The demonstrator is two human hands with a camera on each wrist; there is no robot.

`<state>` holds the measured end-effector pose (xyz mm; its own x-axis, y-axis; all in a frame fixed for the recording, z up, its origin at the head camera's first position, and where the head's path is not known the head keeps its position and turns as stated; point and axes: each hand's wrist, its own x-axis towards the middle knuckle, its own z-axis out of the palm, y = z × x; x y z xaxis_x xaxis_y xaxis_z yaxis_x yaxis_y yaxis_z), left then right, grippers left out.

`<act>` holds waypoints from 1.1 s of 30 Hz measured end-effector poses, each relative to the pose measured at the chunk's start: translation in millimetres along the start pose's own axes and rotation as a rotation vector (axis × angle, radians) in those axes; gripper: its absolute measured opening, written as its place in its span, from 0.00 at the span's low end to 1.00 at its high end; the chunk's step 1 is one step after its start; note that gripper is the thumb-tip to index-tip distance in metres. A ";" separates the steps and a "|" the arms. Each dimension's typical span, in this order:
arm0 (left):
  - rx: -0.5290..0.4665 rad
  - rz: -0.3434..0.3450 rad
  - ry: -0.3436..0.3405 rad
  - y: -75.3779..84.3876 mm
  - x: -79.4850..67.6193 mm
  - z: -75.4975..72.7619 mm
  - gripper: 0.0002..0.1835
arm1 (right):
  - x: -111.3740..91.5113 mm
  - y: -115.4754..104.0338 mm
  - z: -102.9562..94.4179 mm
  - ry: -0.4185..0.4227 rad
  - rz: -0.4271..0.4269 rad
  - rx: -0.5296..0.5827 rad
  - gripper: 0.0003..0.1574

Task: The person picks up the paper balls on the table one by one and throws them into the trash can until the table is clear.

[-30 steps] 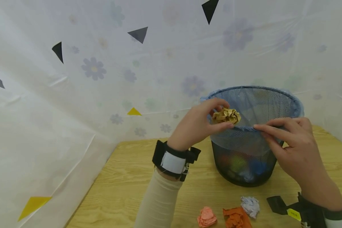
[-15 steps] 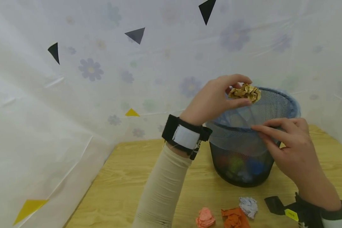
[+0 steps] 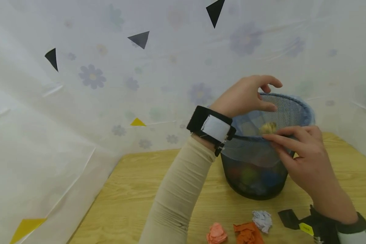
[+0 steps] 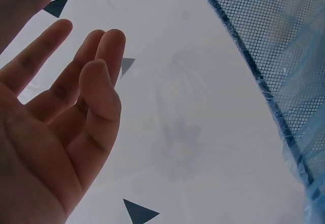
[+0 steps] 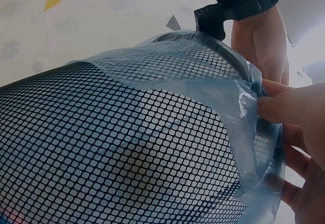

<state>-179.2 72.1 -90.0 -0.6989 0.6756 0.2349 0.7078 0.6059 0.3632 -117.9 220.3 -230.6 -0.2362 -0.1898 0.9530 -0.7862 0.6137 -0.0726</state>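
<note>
My left hand (image 3: pixel 247 95) hovers over the mouth of a black mesh wastebasket (image 3: pixel 254 183), fingers spread and holding nothing. Below it, a crumpled yellow-brown paper ball (image 3: pixel 268 127) is inside the basket's opening, partly behind my right fingers. A thin blue plastic bag (image 3: pixel 241 146) lines the basket and folds over its rim. At the near rim my right hand (image 3: pixel 308 154) pinches the bag's edge; the right wrist view shows the thumb and fingers (image 5: pixel 289 104) on either side of the rim. The left wrist view shows the bare palm (image 4: pixel 56 142) beside the lined rim.
In front of the basket on the wooden table (image 3: pixel 134 189) lie a pink paper ball (image 3: pixel 216 234), an orange crumpled paper (image 3: pixel 248 234) and a white paper ball (image 3: pixel 262 221). Blurred coloured items show through the basket's lower wall. A flowered sheet (image 3: pixel 158 84) hangs behind.
My left hand rose and moved right over the basket, then let go of the yellow-brown paper ball, which dropped into the opening. My right hand stayed at the rim.
</note>
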 end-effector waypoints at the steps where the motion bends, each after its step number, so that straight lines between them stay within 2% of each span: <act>1: -0.003 0.002 0.006 -1.3 -1.4 -0.1 0.30 | 0.4 -0.4 1.2 0.000 -0.004 0.002 0.32; 5: 0.014 0.033 0.039 -5.7 -10.3 -1.4 0.27 | 2.0 -1.3 4.4 0.004 -0.017 0.007 0.32; 9: 0.043 0.074 0.070 -7.8 -27.4 -2.4 0.24 | 3.0 -1.8 5.6 0.009 -0.015 0.012 0.33; 14: 0.120 0.124 0.113 -7.4 -61.8 4.5 0.21 | 2.8 -0.5 3.4 0.020 -0.009 0.013 0.34; 17: 0.194 0.171 0.128 -8.3 -84.9 16.4 0.19 | 2.5 1.2 0.9 0.026 -0.008 0.007 0.33; 19: 0.218 0.190 0.112 -10.9 -99.1 28.1 0.18 | 2.5 2.4 -1.5 0.026 -0.005 -0.006 0.34; 21: 0.212 0.171 0.055 -14.9 -111.8 42.9 0.18 | 2.9 2.9 -4.3 0.022 0.002 -0.020 0.34; 23: 0.198 0.131 -0.032 -21.9 -123.9 61.3 0.17 | 2.3 3.1 -6.9 0.009 0.015 -0.034 0.35; 29: 0.153 -0.062 -0.348 -58.5 -157.2 128.7 0.22 | -0.6 5.3 -14.4 -0.028 0.039 -0.060 0.36; 31: 0.120 -0.126 -0.419 -67.5 -165.5 145.3 0.24 | -0.3 5.2 -16.5 -0.011 0.041 -0.057 0.37; 33: 0.094 -0.163 -0.453 -72.1 -171.8 157.6 0.26 | -0.2 4.7 -18.9 -0.007 0.042 -0.058 0.37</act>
<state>-93.9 -21.4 -298.7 -0.7012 0.6708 -0.2415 0.6136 0.7403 0.2747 -110.8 237.7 -225.6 -0.2726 -0.1676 0.9474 -0.7413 0.6643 -0.0958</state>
